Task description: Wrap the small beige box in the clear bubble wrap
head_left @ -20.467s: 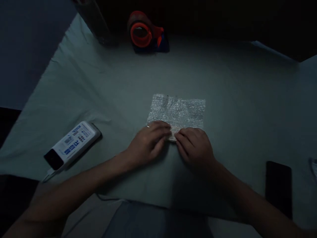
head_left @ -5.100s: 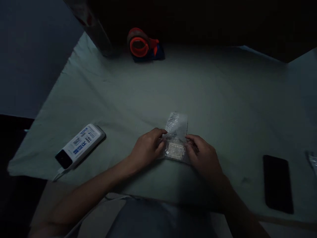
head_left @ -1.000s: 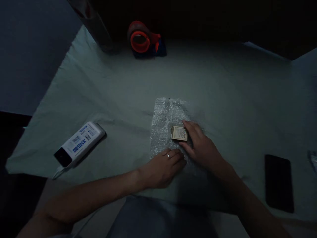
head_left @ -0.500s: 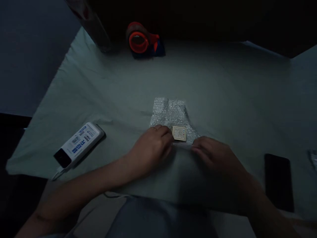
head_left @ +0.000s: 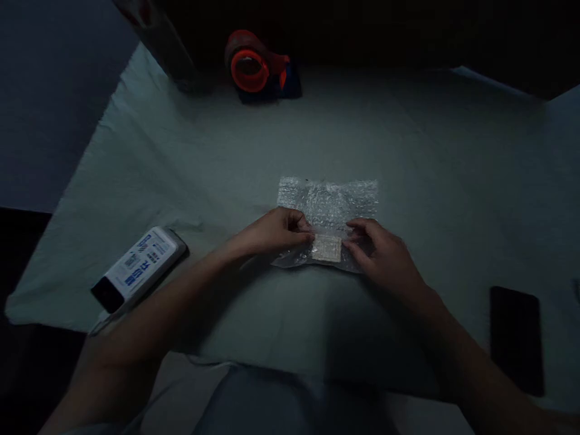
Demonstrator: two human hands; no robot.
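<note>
A sheet of bubble wrap (head_left: 342, 202) lies on the cloth, its near flap folded up over a small flat cream-coloured rectangular piece (head_left: 327, 249). Through the clear plastic the piece looks blurred, so its kind cannot be told. From the left, my left hand (head_left: 278, 231) is closed, thumb and fingers pinching the fold beside the piece's upper left corner. On the opposite side, my right hand (head_left: 379, 249) has its thumb and curled fingers on the bubble wrap, close to the piece's right edge.
A red and blue tape dispenser (head_left: 251, 69) stands at the back. To the left lies a white power bank (head_left: 142, 260) with a cable. A dark phone (head_left: 516, 338) rests at the right. The pale green cloth (head_left: 408, 145) covers the table, with a dark upright surface behind.
The near edge of the bubble wrap has been folded over the cream piece, which lay uncovered before. Both hands moved slightly away from my body, and the sheet's far right part now lies spread out.
</note>
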